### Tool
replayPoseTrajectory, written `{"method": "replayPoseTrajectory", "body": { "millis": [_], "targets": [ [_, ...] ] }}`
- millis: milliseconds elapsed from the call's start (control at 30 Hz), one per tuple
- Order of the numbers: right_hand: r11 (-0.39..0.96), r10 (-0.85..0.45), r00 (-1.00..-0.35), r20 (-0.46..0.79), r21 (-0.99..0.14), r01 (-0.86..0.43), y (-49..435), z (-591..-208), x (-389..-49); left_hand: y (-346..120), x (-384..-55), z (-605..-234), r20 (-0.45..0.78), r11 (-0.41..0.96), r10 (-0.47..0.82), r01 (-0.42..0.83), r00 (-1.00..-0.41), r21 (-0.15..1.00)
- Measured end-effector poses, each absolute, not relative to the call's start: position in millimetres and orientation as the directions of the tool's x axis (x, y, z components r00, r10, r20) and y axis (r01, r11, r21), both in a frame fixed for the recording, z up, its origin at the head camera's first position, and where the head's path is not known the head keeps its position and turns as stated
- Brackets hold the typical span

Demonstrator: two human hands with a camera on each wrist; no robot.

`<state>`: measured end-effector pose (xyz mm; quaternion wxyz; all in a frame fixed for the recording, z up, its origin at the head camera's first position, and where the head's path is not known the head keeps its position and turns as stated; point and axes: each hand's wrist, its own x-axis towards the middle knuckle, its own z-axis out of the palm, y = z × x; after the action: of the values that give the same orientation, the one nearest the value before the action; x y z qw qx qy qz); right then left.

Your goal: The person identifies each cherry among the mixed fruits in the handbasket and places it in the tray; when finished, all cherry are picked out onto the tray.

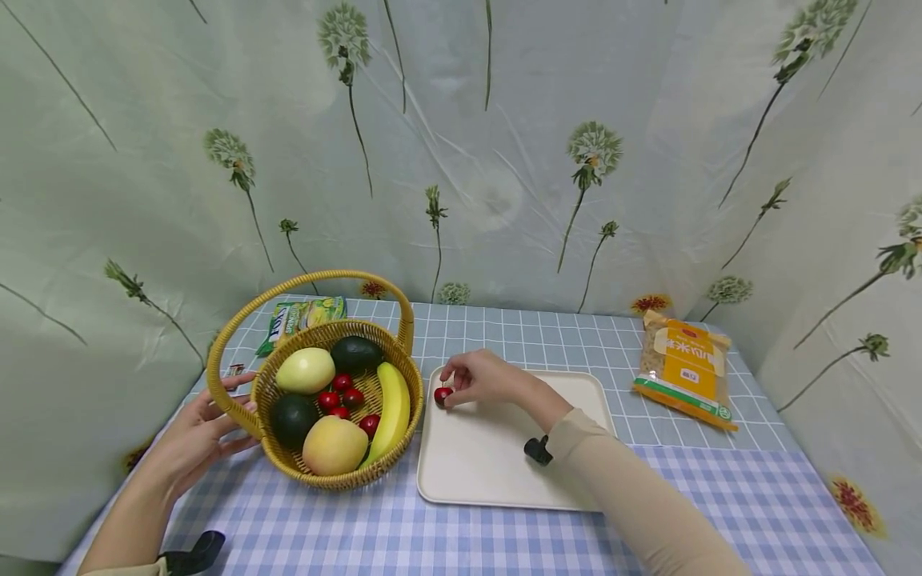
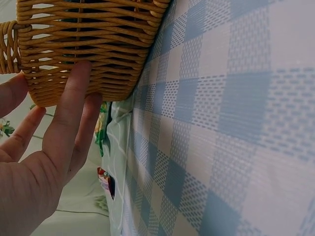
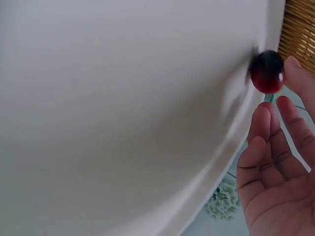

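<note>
1. So the cherry (image 3: 268, 71) sits at the far left corner of the white tray (image 1: 497, 472), right by the rim. I'd go for a light fingertip pinch: it's round and slick-looking, so a hard squeeze could shoot it off.
2. I'd also keep clear of the stem (image 3: 268, 98); a grip on the body seems safer, and a straight lift should avoid bumping the rim.
3. Looks-wise: glossy, deep red going nearly black on one side, with a bright highlight and a short greenish stem.
4. Right hand (image 1: 490, 376): fingers bunched around it, one digit at its side, but honestly can't tell if it's properly pinched.
5. Left hand (image 1: 202, 424): well apart from the right, fingers loosely spread at the outside of the wicker basket (image 1: 346, 482). Light steadying there seems smart.
6. More cherries (image 1: 353, 398) are in the basket, beside the banana (image 1: 391, 412).
</note>
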<state>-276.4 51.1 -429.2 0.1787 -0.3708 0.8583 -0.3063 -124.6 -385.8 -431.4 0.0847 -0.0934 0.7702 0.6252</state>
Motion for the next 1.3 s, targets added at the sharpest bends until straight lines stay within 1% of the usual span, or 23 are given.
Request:
{"method": "replayPoseTrajectory", "body": {
  "millis": [67,200,400,533,600,667,800,900,1033,1133,1300],
  "targets": [
    [0.539,-0.746,-0.661,-0.079,-0.654,-0.531,51.6,-425.1,-277.4,-385.7,-124.2,-431.6,-0.25,0.203,-0.038,-0.253,-0.967,0.946],
    [0.513,-0.766,-0.641,-0.05,-0.648,-0.563,49.2,-411.0,-280.9,-385.7,-124.2,-431.9,-0.257,0.209,-0.042,-0.259,-0.966,0.943],
    [0.45,-0.815,-0.58,0.006,-0.622,-0.64,34.0,-384.7,-283.7,-386.6,-125.4,-432.3,-0.26,0.2,-0.042,-0.263,-0.965,0.944],
    [0.431,-0.841,-0.542,0.009,-0.595,-0.678,17.1,-367.6,-280.0,-386.0,-126.0,-432.2,-0.262,0.199,-0.043,-0.265,-0.964,0.944],
    [0.43,-0.848,-0.53,0.0,-0.583,-0.689,8.3,-360.4,-278.0,-385.5,-125.8,-431.8,-0.253,0.208,-0.037,-0.255,-0.967,0.944],
    [0.441,-0.847,-0.531,-0.014,-0.577,-0.688,0.2,-355.4,-276.5,-384.8,-125.7,-431.3,-0.248,0.212,-0.036,-0.25,-0.968,0.945],
    [0.473,-0.846,-0.528,-0.074,-0.561,-0.679,-12.0,-347.4,-271.9,-384.4,-124.9,-432.2,-0.247,0.212,-0.03,-0.248,-0.969,0.945],
    [0.474,-0.862,-0.493,-0.114,-0.524,-0.708,-21.3,-341.6,-266.2,-385.2,-124.5,-432.3,-0.249,0.204,-0.029,-0.25,-0.968,0.947],
    [0.452,-0.884,-0.45,-0.128,-0.484,-0.749,-36.2,-337.2,-261.0,-386.0,-124.5,-432.0,-0.242,0.187,-0.022,-0.242,-0.97,0.952],
    [0.447,-0.887,-0.438,-0.144,-0.502,-0.74,-47.1,-337.4,-260.3,-385.7,-124.4,-431.7,-0.239,0.192,-0.021,-0.239,-0.971,0.952],
    [0.467,-0.879,-0.437,-0.19,-0.53,-0.708,-65.2,-343.1,-262.6,-384.9,-123.7,-430.6,-0.242,0.205,-0.033,-0.244,-0.97,0.948]
  ]
}}
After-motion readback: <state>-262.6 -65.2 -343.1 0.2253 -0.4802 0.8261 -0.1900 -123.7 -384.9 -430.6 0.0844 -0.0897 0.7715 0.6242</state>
